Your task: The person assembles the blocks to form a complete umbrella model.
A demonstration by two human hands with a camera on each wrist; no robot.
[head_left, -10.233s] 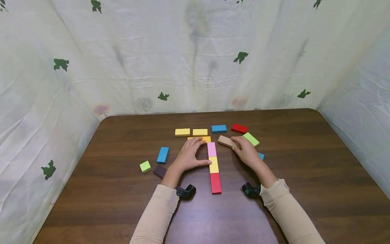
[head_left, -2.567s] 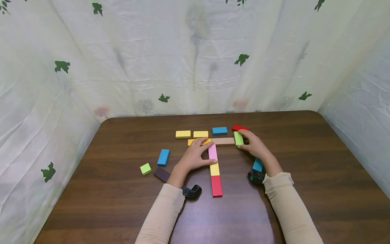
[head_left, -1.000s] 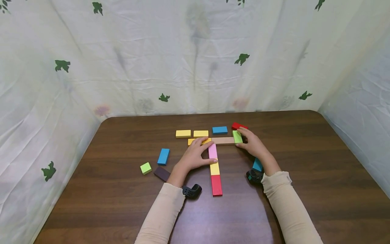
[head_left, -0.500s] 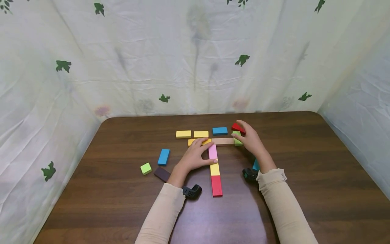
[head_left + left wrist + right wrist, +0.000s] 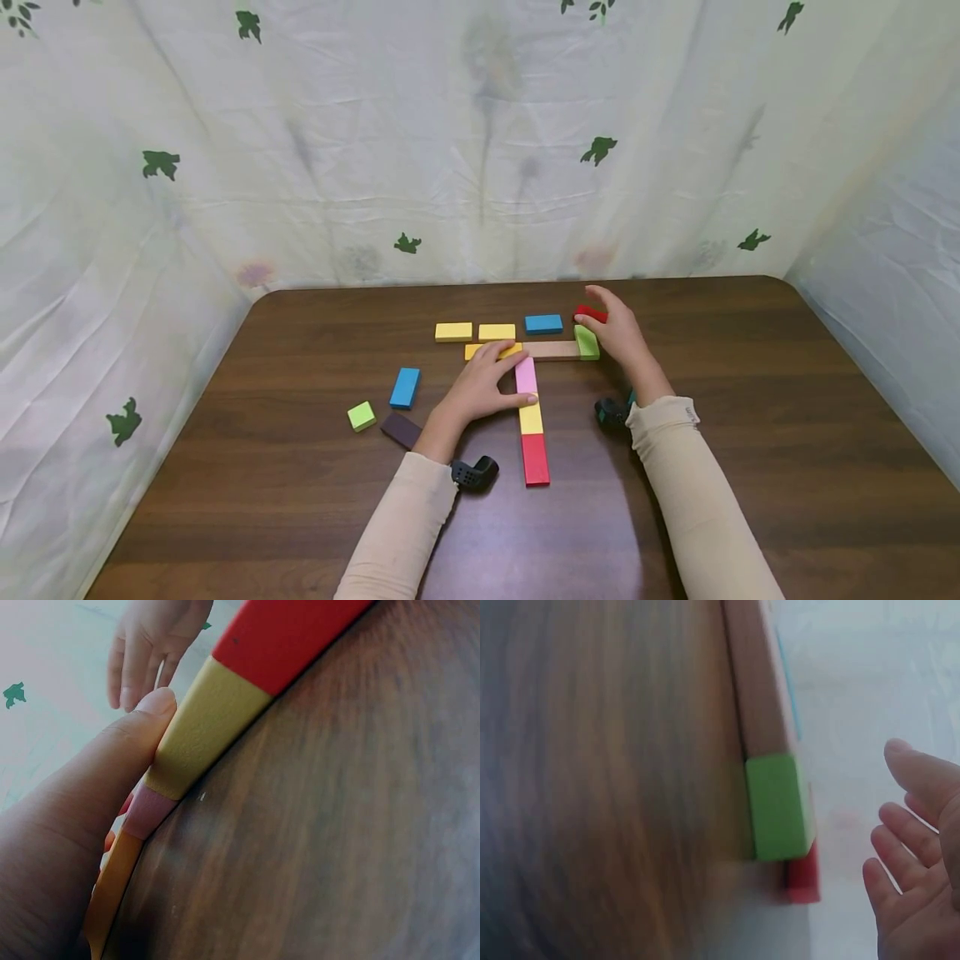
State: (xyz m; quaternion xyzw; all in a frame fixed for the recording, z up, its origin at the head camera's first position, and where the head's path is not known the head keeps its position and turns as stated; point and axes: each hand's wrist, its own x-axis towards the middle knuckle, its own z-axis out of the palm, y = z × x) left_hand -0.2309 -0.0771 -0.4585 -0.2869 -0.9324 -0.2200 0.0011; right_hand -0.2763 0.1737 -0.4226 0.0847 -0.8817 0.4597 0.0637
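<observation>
My left hand (image 5: pixel 480 390) rests at the corner of a row of flat wooden blocks, fingertips on the orange block (image 5: pixel 474 352) and thumb on the yellow block (image 5: pixel 531 419). Between them lies a pink block (image 5: pixel 527 375); a red block (image 5: pixel 536 460) ends the row nearest me. A tan block (image 5: pixel 551 350) continues the crossbar rightward, with a light green block (image 5: pixel 589 345) at its right end. My right hand (image 5: pixel 622 333), fingers spread and holding nothing, hovers over the second red block (image 5: pixel 594 313) behind the green one. The right wrist view shows its palm (image 5: pixel 922 915) apart from the blocks.
Two pale yellow blocks (image 5: pixel 453 332) and a blue block (image 5: pixel 543 324) lie behind the crossbar. On the left are another blue block (image 5: pixel 404 387), a small green block (image 5: pixel 362 416) and a dark block (image 5: pixel 401 429). My right wrist mostly hides a further blue block (image 5: pixel 632 397).
The tan block, earlier slanted, now lines up with the orange one, and the green block has come to its end. My right hand has let go of the green block and moved toward the far red one.
</observation>
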